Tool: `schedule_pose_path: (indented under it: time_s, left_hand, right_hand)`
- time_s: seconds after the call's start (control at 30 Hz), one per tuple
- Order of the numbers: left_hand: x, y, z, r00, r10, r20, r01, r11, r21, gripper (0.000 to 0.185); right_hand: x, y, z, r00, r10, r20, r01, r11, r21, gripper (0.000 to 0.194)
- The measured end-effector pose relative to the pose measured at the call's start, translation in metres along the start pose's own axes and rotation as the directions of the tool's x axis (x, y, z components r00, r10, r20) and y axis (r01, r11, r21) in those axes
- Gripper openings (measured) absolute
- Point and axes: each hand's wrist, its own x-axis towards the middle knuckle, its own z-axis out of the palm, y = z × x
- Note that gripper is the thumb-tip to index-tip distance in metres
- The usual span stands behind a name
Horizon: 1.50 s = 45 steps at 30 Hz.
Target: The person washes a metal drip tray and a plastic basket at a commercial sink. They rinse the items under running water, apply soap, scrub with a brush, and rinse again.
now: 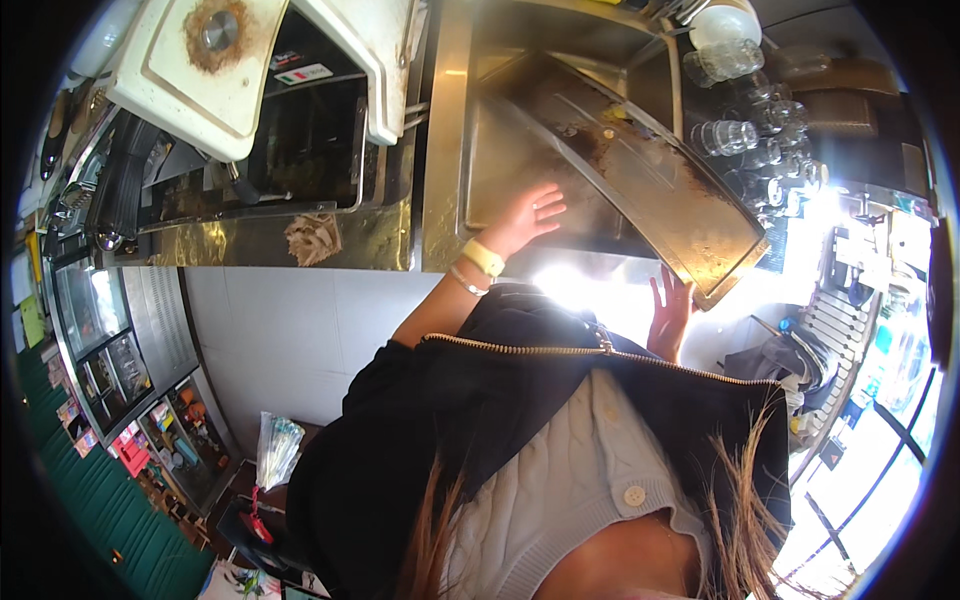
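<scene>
A large, stained metal tray [660, 172] lies at a slant across a stainless-steel sink [444, 172]. Its far end is down in the basin, while the near right corner juts out over the sink's front edge. At that corner is my right hand [670, 307], fingers pointing up and partly hidden behind the tray, seemingly supporting it. My left hand [525, 216] hovers over the left part of the basin, fingers spread and holding nothing, apart from the tray. A yellow wristband [484, 258] circles my left wrist. Brown residue marks the tray's surface, with a small yellow bit near its far edge.
Several upturned-looking glasses [757, 139] and a white bowl [724, 26] stand right of the sink. On the left are a white appliance part with a rusty knob [220, 31] and a crumpled brown cloth or paper [313, 238]. Strong glare comes from the right.
</scene>
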Motion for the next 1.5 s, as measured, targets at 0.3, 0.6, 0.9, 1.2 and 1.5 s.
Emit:
schedule_pose_path:
  time_s: [0.3,0.6,0.9,1.2,1.5]
  left_hand:
    - [-0.155,0.029,-0.123,0.701,0.591,-0.399,-0.254,0.73,0.635,0.025]
    - [-0.216,0.079,-0.235,0.117,0.988,-0.102,0.275,0.067,0.959,0.029]
    - [-0.206,0.089,-0.28,0.242,0.97,0.014,0.314,-0.092,0.945,0.029]
    - [-0.145,0.043,-0.245,0.003,1.0,0.012,0.073,-0.012,0.997,0.024]
    - [-0.081,-0.004,-0.152,0.189,0.966,-0.176,-0.372,0.236,0.898,0.023]
  right_hand:
    - [-0.05,0.041,-0.015,0.882,0.44,-0.168,-0.384,0.879,0.284,0.062]
    - [-0.047,0.086,-0.009,0.901,0.431,-0.043,-0.422,0.85,-0.317,0.057]
    - [-0.027,0.074,0.053,0.738,0.561,0.375,-0.222,0.727,-0.65,0.046]
    - [-0.02,0.07,0.083,0.751,0.549,0.368,-0.207,0.724,-0.658,0.05]
    - [-0.027,0.065,0.114,0.653,0.635,0.412,-0.202,0.671,-0.713,0.05]
